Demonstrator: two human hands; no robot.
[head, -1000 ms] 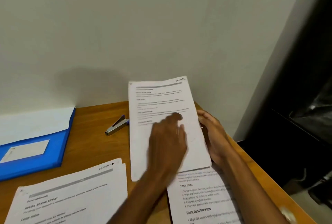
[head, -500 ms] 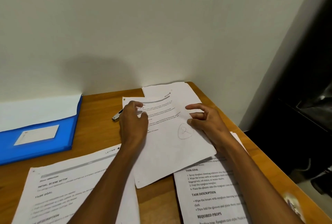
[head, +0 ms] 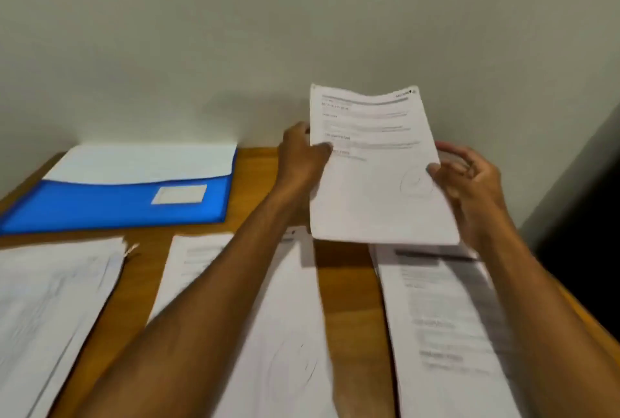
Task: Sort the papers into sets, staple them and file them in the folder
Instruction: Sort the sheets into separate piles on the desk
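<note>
Lifted off the table, the sheet point(head: 375, 166) is clamped in both hands' grip; text blurred.

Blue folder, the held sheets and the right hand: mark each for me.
Blue folder point(head: 110, 206): head view, on its blue front cover.
Held sheets point(head: 365, 202): head view, on the blank lower half of the top page.
Right hand point(head: 469, 189): head view, on the palm beside the sheets' right edge.

Printed sheet point(head: 375, 166), raised upright between left hand point(head: 302, 155) and right hand point(head: 469, 182). Blue folder point(head: 117, 206), papers inside, flat left of left hand. Three paper stacks below the hands: left point(head: 50, 310), middle point(head: 278, 333), right point(head: 446, 317).
</note>
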